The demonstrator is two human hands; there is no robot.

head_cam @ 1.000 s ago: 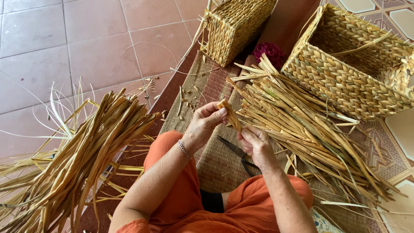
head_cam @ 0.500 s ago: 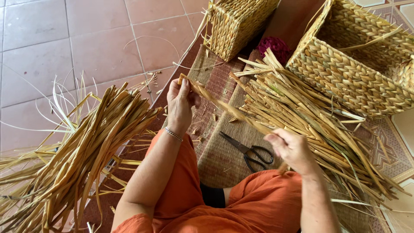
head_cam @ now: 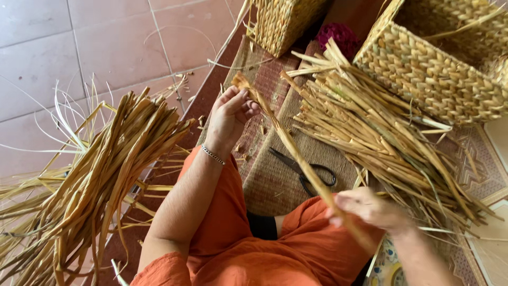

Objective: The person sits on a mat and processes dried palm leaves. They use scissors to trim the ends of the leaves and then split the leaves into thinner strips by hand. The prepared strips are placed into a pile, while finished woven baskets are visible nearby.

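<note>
Both hands, left hand (head_cam: 232, 114) and right hand (head_cam: 365, 208), closed on one dried strip (head_cam: 291, 148) running diagonally, upper-left to lower-right.

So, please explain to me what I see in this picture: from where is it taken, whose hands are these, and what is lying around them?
The picture comes from a camera worn on a person's head, looking down at their own two bare hands and their lap in orange clothing. There is no machine here. The left hand and the right hand hold one long dried straw-coloured strand stretched between them, each hand closed on one end. Black scissors lie on a woven mat under the strand. To the left, on the tiled floor, lies a large bundle of dried leaves; to the right, a pile of thinner strips. At the top stand two woven baskets, one large and one smaller.
</note>
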